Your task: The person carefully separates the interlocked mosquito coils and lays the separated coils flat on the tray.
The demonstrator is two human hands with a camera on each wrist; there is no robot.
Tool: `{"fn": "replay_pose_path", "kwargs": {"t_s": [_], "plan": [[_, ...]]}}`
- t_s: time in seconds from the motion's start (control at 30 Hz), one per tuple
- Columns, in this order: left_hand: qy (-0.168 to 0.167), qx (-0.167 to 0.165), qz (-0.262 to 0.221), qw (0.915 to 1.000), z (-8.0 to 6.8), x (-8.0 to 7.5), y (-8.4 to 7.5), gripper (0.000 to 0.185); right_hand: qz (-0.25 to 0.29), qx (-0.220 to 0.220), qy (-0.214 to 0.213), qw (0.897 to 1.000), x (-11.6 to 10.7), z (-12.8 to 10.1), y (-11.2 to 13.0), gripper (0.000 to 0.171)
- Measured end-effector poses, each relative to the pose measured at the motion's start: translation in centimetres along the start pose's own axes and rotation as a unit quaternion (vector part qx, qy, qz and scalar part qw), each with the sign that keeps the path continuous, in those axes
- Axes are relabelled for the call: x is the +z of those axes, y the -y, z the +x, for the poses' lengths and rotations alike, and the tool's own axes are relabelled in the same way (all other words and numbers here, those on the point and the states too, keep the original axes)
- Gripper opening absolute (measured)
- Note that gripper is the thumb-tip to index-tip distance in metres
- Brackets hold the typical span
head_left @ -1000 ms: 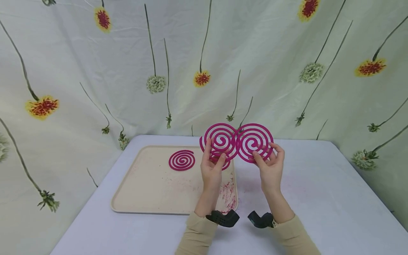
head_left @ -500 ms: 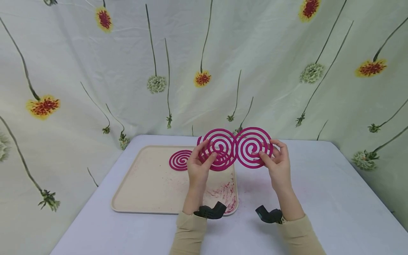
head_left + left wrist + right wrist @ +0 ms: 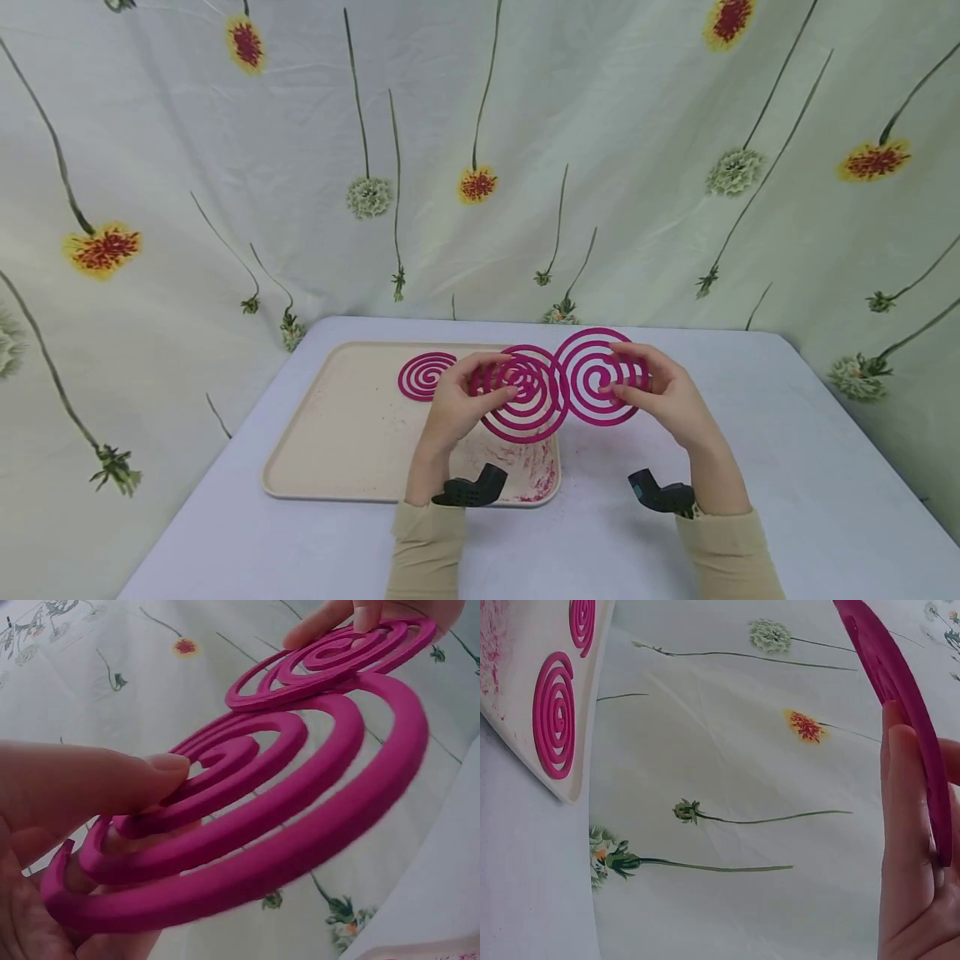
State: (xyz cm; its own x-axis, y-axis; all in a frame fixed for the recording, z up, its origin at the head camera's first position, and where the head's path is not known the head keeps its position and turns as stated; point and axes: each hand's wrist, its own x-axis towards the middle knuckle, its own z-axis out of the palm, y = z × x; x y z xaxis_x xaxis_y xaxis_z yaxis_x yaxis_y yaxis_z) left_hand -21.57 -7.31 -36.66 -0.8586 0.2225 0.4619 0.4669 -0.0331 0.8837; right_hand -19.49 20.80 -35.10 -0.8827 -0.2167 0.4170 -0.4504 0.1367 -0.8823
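My left hand (image 3: 457,402) pinches a magenta mosquito coil (image 3: 525,437) between thumb and fingers, the thumb lying across its inner rings in the left wrist view. My right hand (image 3: 671,400) grips a second magenta coil (image 3: 596,332) by its outer right side. The two coils are held up side by side, their outer rings overlapping where they meet. Seen from the right wrist, the right-hand coil (image 3: 922,720) is nearly edge-on. Another coil (image 3: 429,377) lies at the back of the beige tray (image 3: 337,467). Beside it rests one more (image 3: 553,716), mostly hidden from the head view.
The tray sits left of centre on the white-covered table (image 3: 772,467), with magenta crumbs (image 3: 542,467) along its right end. Behind the table hangs a flower-print cloth (image 3: 645,167). Each wrist carries a black camera mount (image 3: 474,486).
Both hands have come down and moved somewhat apart, the left going left and the right going right. The held coils have lowered with them, still overlapping at their edges.
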Motion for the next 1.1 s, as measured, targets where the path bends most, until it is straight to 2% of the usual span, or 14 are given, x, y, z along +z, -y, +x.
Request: {"fn": "replay_pose_path", "kwargs": {"t_s": [0.07, 0.17, 0.27, 0.4, 0.5, 0.53, 0.63, 0.73, 0.9, 1.0, 1.1], "plan": [[0.012, -0.001, 0.007, 0.9999, 0.0, -0.2, 0.0, 0.042, -0.005, 0.005, 0.011, 1.0, -0.2, 0.0, 0.0, 0.05], [0.017, -0.002, 0.003, 0.9999, 0.0, -0.3, 0.1, 0.043, -0.008, 0.008, 0.0, 1.0, -0.2, 0.0, 0.0, 0.051], [-0.003, -0.005, -0.015, 0.9999, 0.0, -0.1, 0.1, 0.044, 0.006, 0.007, -0.039, 0.999, 0.3, 0.1, 0.1, 0.051], [-0.034, -0.009, -0.055, 0.9978, 0.1, 0.5, -0.5, 0.053, 0.052, -0.005, -0.102, 0.993, 1.2, 0.5, 0.0, 0.051], [-0.057, 0.0, -0.083, 0.9949, 0.3, 0.9, -0.5, 0.057, 0.093, -0.016, -0.154, 0.984, 2.0, 0.7, 0.1, 0.05], [-0.065, 0.008, -0.092, 0.9936, 0.4, 1.0, -0.1, 0.058, 0.106, -0.02, -0.173, 0.979, 2.2, 0.7, 0.1, 0.05], [-0.095, 0.004, -0.117, 0.9887, 0.5, 1.5, -0.1, 0.056, 0.144, -0.034, -0.219, 0.964, 3.0, 0.9, 0.3, 0.05], [-0.117, -0.004, -0.14, 0.9831, 0.5, 1.9, -0.1, 0.056, 0.176, -0.051, -0.247, 0.952, 3.5, 1.0, 0.4, 0.05], [-0.146, -0.003, -0.155, 0.977, 0.6, 2.1, -0.2, 0.055, 0.182, -0.064, -0.273, 0.942, 3.6, 1.1, 0.5, 0.05], [-0.158, 0.0, -0.159, 0.9747, 0.6, 1.9, -0.2, 0.054, 0.178, -0.052, -0.274, 0.944, 3.4, 1.0, 0.6, 0.051], [-0.159, -0.004, -0.159, 0.9744, 0.6, 1.7, -0.2, 0.054, 0.179, -0.033, -0.248, 0.952, 3.0, 0.9, 0.7, 0.048]]}}
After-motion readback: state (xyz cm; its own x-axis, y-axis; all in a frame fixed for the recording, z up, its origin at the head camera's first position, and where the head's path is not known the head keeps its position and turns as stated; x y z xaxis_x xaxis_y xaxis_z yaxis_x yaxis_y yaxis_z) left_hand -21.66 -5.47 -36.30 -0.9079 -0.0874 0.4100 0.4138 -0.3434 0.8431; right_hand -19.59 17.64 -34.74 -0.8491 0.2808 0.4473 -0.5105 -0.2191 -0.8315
